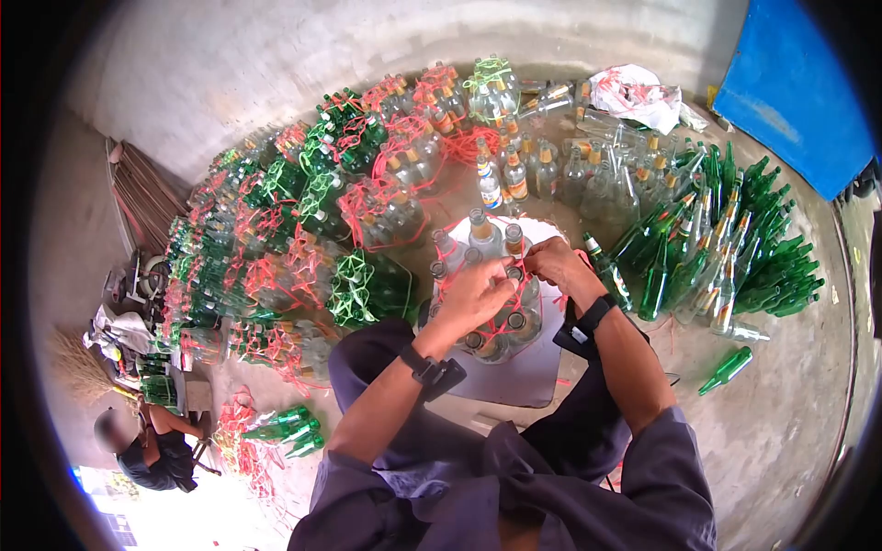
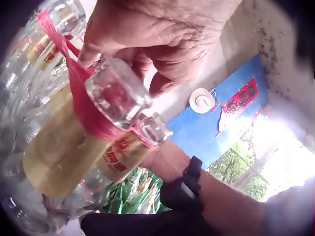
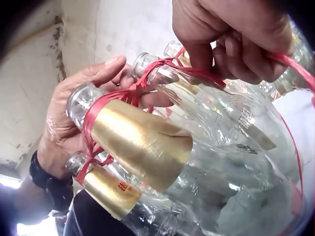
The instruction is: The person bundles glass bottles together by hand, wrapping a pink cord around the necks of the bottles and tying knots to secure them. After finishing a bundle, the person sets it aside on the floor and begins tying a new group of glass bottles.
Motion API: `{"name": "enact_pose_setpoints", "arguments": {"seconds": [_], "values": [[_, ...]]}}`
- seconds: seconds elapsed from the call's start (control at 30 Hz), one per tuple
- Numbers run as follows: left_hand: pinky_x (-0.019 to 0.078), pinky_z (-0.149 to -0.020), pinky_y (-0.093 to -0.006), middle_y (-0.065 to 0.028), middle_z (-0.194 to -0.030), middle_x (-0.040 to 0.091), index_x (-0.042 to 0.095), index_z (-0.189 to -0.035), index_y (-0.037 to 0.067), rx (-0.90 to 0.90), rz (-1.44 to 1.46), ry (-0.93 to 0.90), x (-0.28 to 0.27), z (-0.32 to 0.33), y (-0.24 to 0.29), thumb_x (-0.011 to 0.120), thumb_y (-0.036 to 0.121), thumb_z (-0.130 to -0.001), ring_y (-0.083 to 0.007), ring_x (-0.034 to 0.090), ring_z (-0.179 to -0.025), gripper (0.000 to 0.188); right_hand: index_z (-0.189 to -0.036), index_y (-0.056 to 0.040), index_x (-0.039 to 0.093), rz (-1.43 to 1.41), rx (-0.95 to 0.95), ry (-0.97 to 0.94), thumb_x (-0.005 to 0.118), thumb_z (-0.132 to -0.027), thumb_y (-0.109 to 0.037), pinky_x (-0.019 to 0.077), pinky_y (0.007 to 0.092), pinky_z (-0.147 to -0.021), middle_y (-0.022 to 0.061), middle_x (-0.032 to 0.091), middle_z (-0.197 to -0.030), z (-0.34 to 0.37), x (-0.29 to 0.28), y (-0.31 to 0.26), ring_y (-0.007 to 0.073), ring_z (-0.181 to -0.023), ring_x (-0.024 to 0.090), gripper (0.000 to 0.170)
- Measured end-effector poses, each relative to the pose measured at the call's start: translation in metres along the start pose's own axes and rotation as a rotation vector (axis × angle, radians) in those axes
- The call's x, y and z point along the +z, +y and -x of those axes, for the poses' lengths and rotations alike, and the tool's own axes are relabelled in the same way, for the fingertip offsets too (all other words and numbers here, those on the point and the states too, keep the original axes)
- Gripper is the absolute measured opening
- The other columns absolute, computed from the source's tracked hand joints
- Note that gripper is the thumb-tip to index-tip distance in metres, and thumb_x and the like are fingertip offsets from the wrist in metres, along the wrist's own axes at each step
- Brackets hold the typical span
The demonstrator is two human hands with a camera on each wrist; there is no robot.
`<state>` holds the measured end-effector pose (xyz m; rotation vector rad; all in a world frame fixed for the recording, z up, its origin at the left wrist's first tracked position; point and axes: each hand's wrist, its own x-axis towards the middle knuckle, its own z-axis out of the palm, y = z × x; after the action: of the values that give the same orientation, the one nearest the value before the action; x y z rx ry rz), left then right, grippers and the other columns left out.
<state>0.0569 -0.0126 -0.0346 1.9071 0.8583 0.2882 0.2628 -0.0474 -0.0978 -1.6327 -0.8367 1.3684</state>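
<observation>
A cluster of clear glass bottles (image 1: pixel 484 241), some with gold neck labels (image 3: pixel 142 142), stands upright on a white-topped stool (image 1: pixel 528 381) between the person's knees. Red plastic twine (image 3: pixel 106 101) loops around the bottle necks and ties them together. My left hand (image 1: pixel 478 298) is in among the necks, its fingers curled at the twine and partly hidden behind a bottle neck (image 2: pixel 115 93). On the far side of the same necks my right hand (image 3: pixel 236 37) grips a length of the twine, with a loose end running out to the right.
Tied bundles of green and clear bottles (image 1: pixel 276 266) crowd the floor to the left. Loose green bottles (image 1: pixel 772 248) lie piled at right, near a blue panel (image 1: pixel 799 92). A white sack (image 1: pixel 634 96) lies at the back wall. Another person (image 1: pixel 152 450) sits at lower left.
</observation>
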Motion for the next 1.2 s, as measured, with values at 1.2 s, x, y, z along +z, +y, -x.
{"name": "enact_pose_setpoints", "arguments": {"seconds": [1.2], "values": [[0.0499,-0.068,-0.0483,-0.0156,-0.074,0.063,0.054,-0.091,0.004,0.235,-0.528,0.361,-0.049,-0.008,-0.003,0.069,0.001,-0.082,-0.0410,0.066,-0.075,0.017,-0.082,0.0061,0.069,0.308,-0.279,0.078,0.060,-0.091,-0.016,0.0457,0.0391,-0.059,0.0204,0.057,-0.061,0.017,0.012,0.000,0.0197,-0.055,0.052,0.026]]}}
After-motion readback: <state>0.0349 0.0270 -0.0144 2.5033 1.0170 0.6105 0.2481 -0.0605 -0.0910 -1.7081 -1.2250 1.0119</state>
